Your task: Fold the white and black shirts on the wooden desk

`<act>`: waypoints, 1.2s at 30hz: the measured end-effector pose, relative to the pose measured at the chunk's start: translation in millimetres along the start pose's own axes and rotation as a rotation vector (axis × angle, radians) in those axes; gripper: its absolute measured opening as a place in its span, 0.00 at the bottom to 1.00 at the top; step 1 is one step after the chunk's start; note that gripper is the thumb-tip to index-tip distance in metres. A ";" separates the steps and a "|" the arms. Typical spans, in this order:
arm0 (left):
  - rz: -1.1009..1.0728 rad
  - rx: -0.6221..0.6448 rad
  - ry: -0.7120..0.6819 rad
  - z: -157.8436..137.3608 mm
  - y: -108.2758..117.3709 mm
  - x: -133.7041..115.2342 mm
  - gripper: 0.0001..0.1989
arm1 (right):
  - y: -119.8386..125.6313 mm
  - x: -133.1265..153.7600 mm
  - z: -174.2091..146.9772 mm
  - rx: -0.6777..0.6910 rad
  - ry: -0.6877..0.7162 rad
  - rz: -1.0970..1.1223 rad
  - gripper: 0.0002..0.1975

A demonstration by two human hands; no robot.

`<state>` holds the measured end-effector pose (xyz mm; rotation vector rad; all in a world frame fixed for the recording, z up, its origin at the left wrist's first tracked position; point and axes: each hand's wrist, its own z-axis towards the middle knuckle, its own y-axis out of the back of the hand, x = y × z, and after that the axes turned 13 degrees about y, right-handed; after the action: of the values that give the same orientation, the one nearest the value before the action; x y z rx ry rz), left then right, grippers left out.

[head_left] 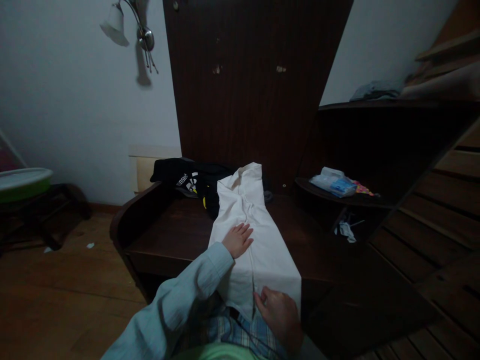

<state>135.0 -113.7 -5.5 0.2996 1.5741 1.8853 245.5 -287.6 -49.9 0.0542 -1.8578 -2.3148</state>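
A white shirt (275,250) lies lengthwise over the dark wooden desktop, its sides folded in and its collar end at the back. Its lower end hangs over the front edge toward my lap. My left hand (238,240) rests flat on the middle of the shirt, fingers stretched out. Near the hem, my right hand (279,312) is curled, with thumb and forefinger closed at the cloth beside the long front opening. The tips of its other fingers are hidden.
Dark clothing with white print (183,177) is heaped behind the shirt on the desk (161,240). A corner shelf (315,187) at right holds a plastic packet (333,182). Left stands a stool (33,205) bearing a green-and-white basin (26,182). A lamp (115,25) is on the wall.
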 end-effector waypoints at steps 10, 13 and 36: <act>0.009 0.006 -0.004 -1.2 2.7 -1.6 0.20 | 11.6 2.7 22.1 -0.015 -0.033 -0.001 0.15; 0.009 -0.013 -0.007 -0.9 1.1 -0.9 0.20 | 9.6 3.6 20.0 -0.111 0.000 0.016 0.16; 0.014 0.011 0.010 -2.6 6.6 -4.1 0.20 | 28.2 8.6 42.8 -0.402 0.133 0.019 0.05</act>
<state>134.4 -118.6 1.0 0.3074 1.5938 1.8923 234.3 -253.6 -12.3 0.1334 -1.2992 -2.5529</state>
